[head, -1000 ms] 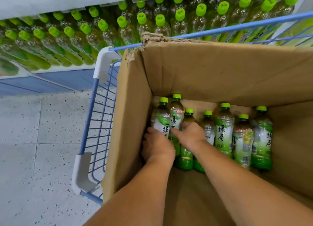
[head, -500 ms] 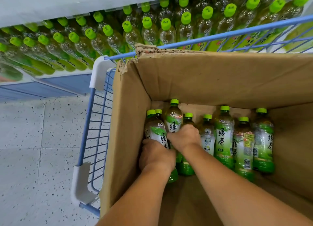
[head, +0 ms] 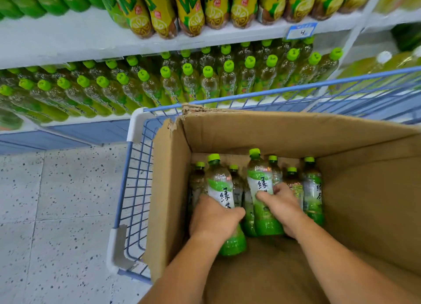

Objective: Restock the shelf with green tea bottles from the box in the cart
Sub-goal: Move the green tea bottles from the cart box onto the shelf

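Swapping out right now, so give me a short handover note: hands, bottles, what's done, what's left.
Left hand grips one green tea bottle round its middle; right hand grips a second bottle.
Both are inside the cardboard box in the blue cart, not yet shelved.
Done: the shelf row already holds many green tea bottles.
Left: shelve these two, then the remaining bottles, about five, standing at the box's far wall.
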The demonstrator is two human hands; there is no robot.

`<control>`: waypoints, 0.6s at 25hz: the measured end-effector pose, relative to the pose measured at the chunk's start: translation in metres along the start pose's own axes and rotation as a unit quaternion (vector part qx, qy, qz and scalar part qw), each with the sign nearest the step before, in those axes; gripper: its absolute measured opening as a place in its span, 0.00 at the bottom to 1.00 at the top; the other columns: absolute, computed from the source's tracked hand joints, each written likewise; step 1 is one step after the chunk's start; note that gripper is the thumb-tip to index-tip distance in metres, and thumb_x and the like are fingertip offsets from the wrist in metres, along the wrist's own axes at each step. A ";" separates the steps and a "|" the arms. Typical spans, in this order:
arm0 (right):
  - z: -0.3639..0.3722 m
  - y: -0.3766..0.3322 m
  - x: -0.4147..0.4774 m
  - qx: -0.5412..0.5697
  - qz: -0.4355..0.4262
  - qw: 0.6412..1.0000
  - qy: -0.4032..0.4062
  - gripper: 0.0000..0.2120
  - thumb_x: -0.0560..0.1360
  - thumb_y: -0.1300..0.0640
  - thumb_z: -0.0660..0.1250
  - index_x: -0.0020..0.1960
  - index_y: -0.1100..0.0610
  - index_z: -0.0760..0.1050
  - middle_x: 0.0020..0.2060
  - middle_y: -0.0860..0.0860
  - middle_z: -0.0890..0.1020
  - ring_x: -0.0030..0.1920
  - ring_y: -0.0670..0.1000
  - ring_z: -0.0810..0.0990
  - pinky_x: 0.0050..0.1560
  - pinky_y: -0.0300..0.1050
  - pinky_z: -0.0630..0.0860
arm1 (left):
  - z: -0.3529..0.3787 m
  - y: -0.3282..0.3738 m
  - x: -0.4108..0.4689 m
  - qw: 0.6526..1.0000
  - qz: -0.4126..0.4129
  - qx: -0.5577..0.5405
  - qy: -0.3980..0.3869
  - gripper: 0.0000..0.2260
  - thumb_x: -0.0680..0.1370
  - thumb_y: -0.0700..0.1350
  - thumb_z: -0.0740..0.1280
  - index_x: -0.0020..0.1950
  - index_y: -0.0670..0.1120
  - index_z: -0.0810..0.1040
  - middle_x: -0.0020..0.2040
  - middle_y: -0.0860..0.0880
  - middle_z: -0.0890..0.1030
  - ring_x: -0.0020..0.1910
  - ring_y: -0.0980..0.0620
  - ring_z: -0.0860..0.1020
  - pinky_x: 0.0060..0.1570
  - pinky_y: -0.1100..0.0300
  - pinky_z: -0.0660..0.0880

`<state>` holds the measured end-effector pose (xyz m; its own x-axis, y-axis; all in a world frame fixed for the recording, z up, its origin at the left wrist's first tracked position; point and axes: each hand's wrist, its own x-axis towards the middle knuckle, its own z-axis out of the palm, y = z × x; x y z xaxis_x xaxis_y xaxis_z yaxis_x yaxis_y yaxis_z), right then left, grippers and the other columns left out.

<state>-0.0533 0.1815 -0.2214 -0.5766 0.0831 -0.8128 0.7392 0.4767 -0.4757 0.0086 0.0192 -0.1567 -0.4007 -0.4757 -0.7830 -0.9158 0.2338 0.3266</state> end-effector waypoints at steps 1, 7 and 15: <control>-0.009 -0.006 -0.012 0.009 -0.006 1.000 0.005 0.24 0.63 0.50 0.75 0.55 0.53 0.71 0.43 0.54 0.83 0.40 0.52 0.83 0.33 0.43 0.77 | -0.006 0.004 -0.011 1.000 0.024 -0.001 -0.016 0.19 0.57 0.56 0.73 0.43 0.47 0.80 0.38 0.55 0.82 0.41 0.52 0.83 0.39 0.62 0.76; -0.047 -0.042 -0.109 0.062 -0.083 0.995 0.010 0.13 0.70 0.57 0.72 0.53 0.50 0.75 0.47 0.53 0.84 0.44 0.53 0.84 0.41 0.47 0.80 | -0.055 0.025 -0.084 0.993 0.101 0.014 -0.056 0.23 0.61 0.56 0.75 0.50 0.45 0.80 0.45 0.48 0.84 0.44 0.49 0.83 0.41 0.56 0.79; -0.058 -0.084 -0.227 0.102 -0.154 0.980 0.070 0.13 0.74 0.57 0.73 0.56 0.48 0.75 0.49 0.51 0.83 0.49 0.54 0.83 0.53 0.59 0.80 | -0.153 0.049 -0.143 0.962 0.261 -0.003 -0.078 0.29 0.61 0.57 0.73 0.56 0.42 0.77 0.45 0.43 0.83 0.40 0.45 0.82 0.38 0.50 0.77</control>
<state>-0.0046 0.1734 0.0220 -0.8150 0.0891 -0.5726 0.5686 0.3141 -0.7603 0.0166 -0.0310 0.0529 -0.7970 -0.1621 -0.5818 -0.5920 0.4007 0.6993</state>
